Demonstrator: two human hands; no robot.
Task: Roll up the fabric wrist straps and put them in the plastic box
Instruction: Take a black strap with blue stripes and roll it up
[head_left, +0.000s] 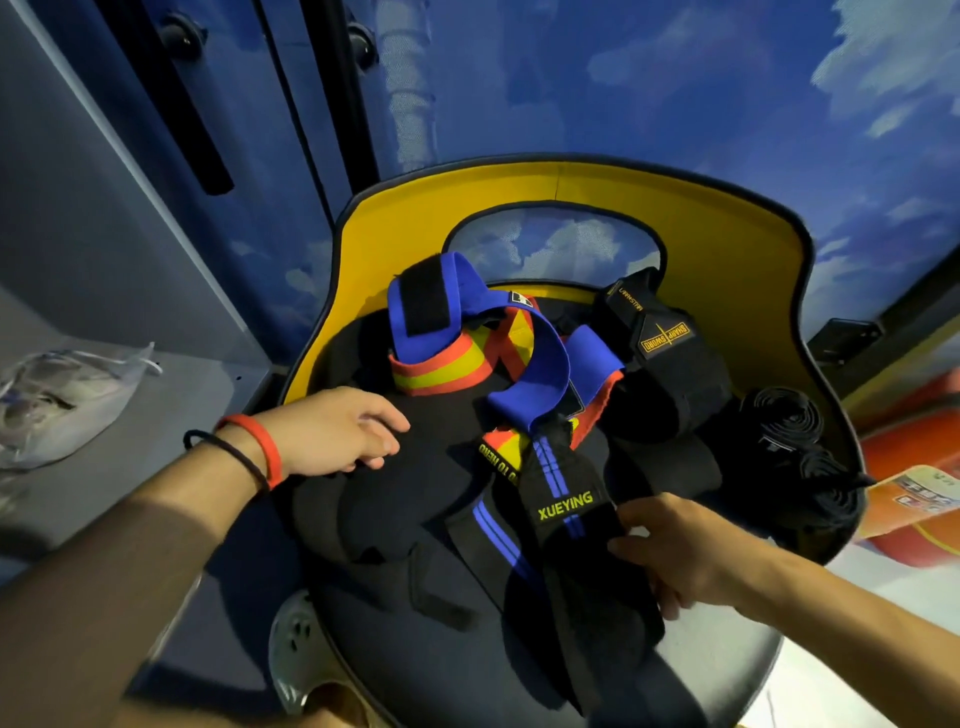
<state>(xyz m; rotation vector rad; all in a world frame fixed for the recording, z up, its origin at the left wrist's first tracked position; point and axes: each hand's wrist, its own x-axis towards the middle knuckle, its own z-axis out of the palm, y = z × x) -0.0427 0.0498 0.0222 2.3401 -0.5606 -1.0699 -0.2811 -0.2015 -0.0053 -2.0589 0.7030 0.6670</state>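
Note:
Several fabric wrist straps lie heaped on a yellow-backed chair (561, 187). A blue strap with orange and yellow stripes (467, 338) sits at the back. A black strap with a gold label (660, 353) lies to its right. A black strap with blue stripes and the word XUEYING (563, 506) is in front. My right hand (675, 551) grips that strap at its right edge. My left hand (343, 431) rests with relaxed fingers on black fabric at the left of the heap. Two rolled black straps (795, 431) lie at the chair's right side. No plastic box is in view.
A grey shelf at the left holds a crumpled clear plastic bag (62, 400). An orange object with a printed label (914, 493) sits right of the chair. Blue cloud-patterned walls stand behind. A grey perforated piece (296, 639) shows below the seat's front left.

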